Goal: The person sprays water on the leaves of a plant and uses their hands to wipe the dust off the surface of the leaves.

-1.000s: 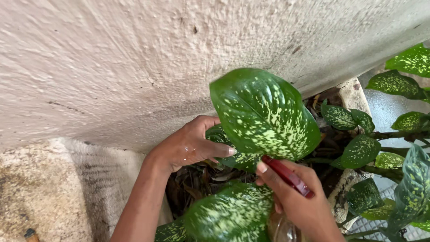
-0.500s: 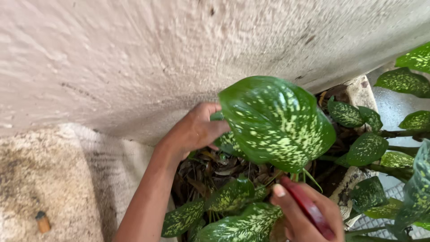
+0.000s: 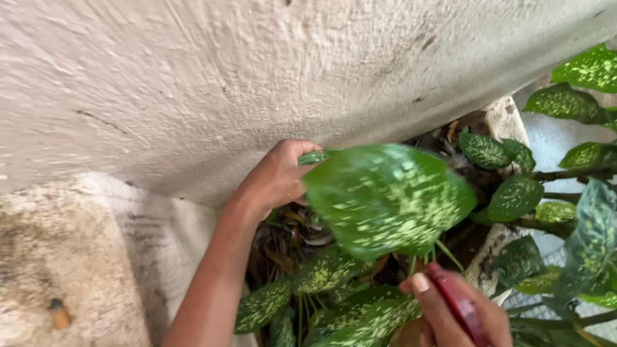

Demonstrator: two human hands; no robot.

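Your left hand (image 3: 277, 175) pushed big spotted leaf (image 3: 389, 198) aside, fingers gripping it; right hand (image 3: 450, 308) dropped lower, clenched round red tool (image 3: 457, 302), maybe clippers.

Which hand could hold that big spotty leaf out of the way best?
Probably the left hand. It already sits at the edge of the big spotted leaf, by the wall. The right hand is lower down and busy holding a red tool.

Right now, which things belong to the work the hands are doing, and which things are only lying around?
In use:
- left hand, touching the big spotted leaf
- right hand, holding a red tool
- dry leaves under the plant

Lying about:
- small brown object on the floor
- rough wall
- spotted leaves at the right
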